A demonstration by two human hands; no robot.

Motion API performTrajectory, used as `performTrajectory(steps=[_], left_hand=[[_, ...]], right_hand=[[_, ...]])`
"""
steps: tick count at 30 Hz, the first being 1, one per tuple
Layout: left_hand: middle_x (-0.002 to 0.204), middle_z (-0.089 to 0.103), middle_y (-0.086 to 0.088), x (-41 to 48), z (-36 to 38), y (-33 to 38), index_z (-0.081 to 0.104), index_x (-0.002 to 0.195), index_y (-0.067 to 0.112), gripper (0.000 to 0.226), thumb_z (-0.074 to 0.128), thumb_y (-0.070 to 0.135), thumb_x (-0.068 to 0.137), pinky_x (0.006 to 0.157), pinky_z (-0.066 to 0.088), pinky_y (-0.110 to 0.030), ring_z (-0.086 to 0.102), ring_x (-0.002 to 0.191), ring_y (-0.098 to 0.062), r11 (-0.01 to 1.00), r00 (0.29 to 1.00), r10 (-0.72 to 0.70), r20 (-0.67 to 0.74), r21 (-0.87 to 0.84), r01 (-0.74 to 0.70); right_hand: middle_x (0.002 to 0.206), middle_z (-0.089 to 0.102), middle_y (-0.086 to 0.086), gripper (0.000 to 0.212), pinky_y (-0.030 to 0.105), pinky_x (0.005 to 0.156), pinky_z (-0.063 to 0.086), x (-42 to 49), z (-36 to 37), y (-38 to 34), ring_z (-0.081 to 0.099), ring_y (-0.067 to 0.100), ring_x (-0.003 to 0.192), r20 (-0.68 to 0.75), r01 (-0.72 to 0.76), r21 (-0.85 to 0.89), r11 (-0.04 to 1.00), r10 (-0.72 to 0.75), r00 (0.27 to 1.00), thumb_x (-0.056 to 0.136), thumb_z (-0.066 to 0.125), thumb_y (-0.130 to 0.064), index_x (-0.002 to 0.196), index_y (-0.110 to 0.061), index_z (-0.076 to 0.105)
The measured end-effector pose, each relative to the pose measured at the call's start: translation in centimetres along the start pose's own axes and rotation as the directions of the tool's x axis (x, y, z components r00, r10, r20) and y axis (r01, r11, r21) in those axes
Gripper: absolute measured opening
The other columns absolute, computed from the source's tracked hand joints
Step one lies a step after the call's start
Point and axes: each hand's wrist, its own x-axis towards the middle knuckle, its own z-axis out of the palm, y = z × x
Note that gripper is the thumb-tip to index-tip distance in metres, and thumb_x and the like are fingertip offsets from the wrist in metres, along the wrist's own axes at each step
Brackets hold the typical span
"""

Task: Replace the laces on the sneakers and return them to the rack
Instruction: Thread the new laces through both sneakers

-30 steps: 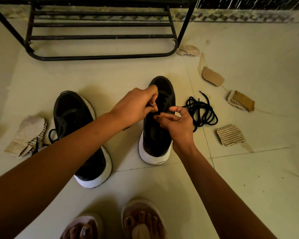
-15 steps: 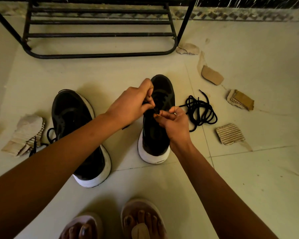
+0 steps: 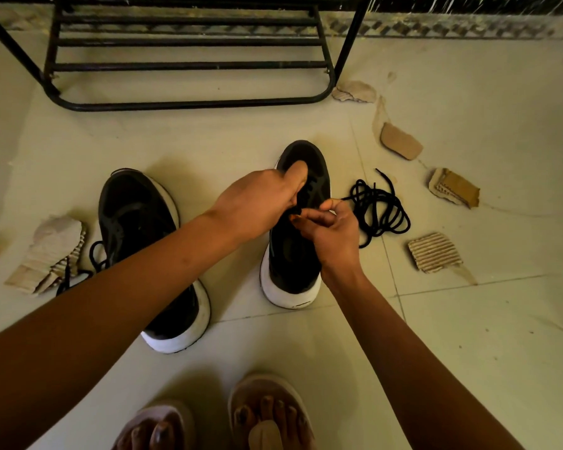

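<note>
Lacing seems at an early stage. The right sneaker point(image 3: 293, 267) stands on the floor point(image 3: 468, 319), with the rack point(image 3: 189, 103) beyond it and the left sneaker point(image 3: 137, 216) to its left. The left hand point(image 3: 257, 203) holds its eyelet edge in a curled grip. The right hand point(image 3: 333, 232) pinches the lace point(image 3: 380, 212), which is mostly coiled to its right. Nothing is returned yet.

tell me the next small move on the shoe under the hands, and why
Probably draw the lace further through the lacing with the right hand: it pinches a strand running from the loose coil beside the shoe, while the left hand holds the shoe's upper.
</note>
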Motion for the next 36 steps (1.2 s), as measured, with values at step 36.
performTrajectory(steps=[36], left_hand=[[0.078,0.063,-0.006,-2.1,3.7,1.0,0.042,0.092,0.018,0.016,0.054,0.028,0.087,0.059,0.038,-0.029,0.06,0.074,-0.029,0.903,0.899,-0.415,-0.139,-0.186,0.388]], right_hand=[[0.067,0.064,0.003,0.039,0.039,0.07,0.054,0.9,-2.5,-1.8,0.059,0.02,0.064,0.182,0.296,-0.279,0.914,-0.252,0.95,0.073,0.062,0.013,0.079,-0.018,0.039]])
